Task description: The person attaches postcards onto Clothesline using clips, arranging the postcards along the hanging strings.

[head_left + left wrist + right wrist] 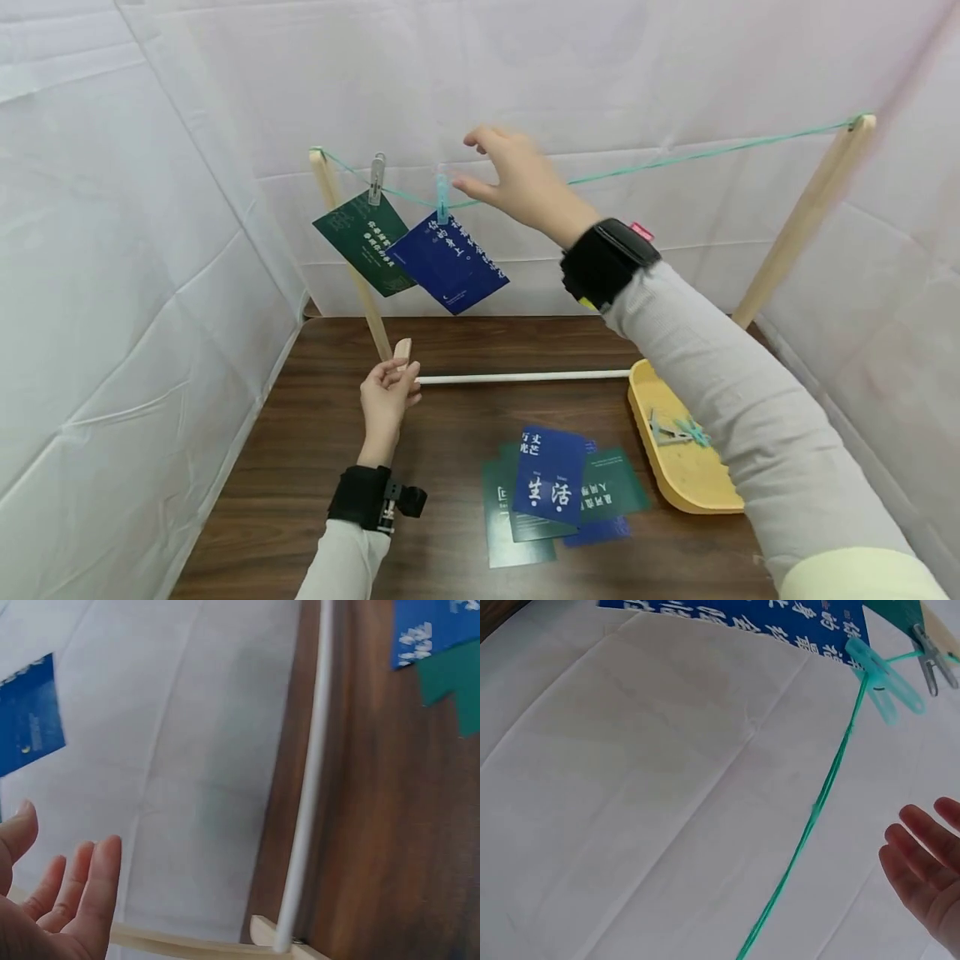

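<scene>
On green cord [815,808]: blue card [450,267] clipped by light-blue peg [442,193]
Beside peg: right hand [523,179], grip loose
Near wooden base [403,348]: left hand [386,402], grip loose

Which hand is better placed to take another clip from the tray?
Right hand, probably: it looks empty, the yellow tray is on that side; the left hand is near the left post.

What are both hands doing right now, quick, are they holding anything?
Left hand: open, fingers loosely bent, holding nothing.
Right hand: open, holding nothing, near the light-blue clip but apart from it.
</scene>
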The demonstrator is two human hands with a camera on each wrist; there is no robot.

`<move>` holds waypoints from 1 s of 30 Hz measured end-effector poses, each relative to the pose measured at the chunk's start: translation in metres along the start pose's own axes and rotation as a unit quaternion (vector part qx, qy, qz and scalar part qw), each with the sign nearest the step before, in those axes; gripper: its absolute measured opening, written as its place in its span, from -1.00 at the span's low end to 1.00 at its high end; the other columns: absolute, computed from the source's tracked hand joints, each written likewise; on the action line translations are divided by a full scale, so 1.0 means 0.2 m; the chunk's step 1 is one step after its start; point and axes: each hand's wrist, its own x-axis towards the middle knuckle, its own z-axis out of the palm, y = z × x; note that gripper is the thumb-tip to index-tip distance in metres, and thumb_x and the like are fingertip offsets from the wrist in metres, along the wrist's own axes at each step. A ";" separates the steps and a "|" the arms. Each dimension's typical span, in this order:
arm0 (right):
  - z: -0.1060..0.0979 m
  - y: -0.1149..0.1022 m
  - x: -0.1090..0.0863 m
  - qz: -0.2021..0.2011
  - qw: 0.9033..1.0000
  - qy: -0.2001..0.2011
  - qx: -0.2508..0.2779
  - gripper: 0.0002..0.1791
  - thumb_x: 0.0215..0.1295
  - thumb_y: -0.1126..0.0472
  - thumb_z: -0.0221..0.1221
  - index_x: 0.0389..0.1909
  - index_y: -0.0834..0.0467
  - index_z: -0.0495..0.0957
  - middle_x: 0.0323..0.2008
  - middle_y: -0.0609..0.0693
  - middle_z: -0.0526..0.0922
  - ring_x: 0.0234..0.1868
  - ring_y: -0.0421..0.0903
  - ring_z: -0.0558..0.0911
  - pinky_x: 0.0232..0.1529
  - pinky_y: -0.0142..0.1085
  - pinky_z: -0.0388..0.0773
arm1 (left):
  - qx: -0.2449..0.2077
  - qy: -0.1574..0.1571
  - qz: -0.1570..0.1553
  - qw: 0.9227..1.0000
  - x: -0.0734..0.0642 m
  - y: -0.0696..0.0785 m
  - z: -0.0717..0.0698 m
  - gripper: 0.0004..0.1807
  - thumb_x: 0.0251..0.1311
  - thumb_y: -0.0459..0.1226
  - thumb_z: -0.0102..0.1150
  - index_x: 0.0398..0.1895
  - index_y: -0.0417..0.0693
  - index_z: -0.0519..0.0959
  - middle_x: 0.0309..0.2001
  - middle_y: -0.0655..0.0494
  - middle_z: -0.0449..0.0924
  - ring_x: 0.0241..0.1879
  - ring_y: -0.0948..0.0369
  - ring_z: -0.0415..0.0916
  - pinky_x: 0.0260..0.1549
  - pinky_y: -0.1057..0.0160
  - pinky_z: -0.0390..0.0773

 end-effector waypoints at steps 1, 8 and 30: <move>0.00 0.01 -0.04 -0.006 1.000 0.006 -0.002 -0.43 0.33 -0.01 0.12 0.21 0.27 0.34 0.17 0.18 0.47 0.22 0.08 0.40 0.26 -0.14 0.34 | 0.013 -0.003 0.000 1.000 -0.01 -0.02 0.00 -0.66 0.22 -0.29 0.20 0.00 -0.30 0.47 -0.46 0.21 0.57 -0.56 0.43 0.55 -0.49 0.39 0.64; -0.01 0.13 -0.35 -0.028 0.999 0.031 -0.006 -0.52 0.28 0.05 0.20 0.08 0.29 0.45 0.05 0.20 0.55 0.14 0.11 0.46 0.21 -0.07 0.37 | 0.082 -0.025 -0.007 0.996 -0.05 -0.14 0.00 -0.67 0.19 -0.27 0.23 -0.04 -0.30 0.51 -0.28 -0.15 0.66 -0.40 0.15 0.63 -0.46 0.35 0.66; 0.08 0.37 -0.94 0.039 0.998 0.053 -0.020 -0.60 0.23 0.17 0.25 0.01 0.31 0.51 -0.03 0.25 0.59 0.04 0.19 0.52 0.04 0.03 0.45 | 0.161 -0.081 0.037 0.983 -0.18 -0.18 -0.08 -0.65 0.16 -0.28 0.26 -0.04 -0.28 0.50 -0.19 -0.23 0.61 -0.28 0.00 0.64 -0.36 0.30 0.67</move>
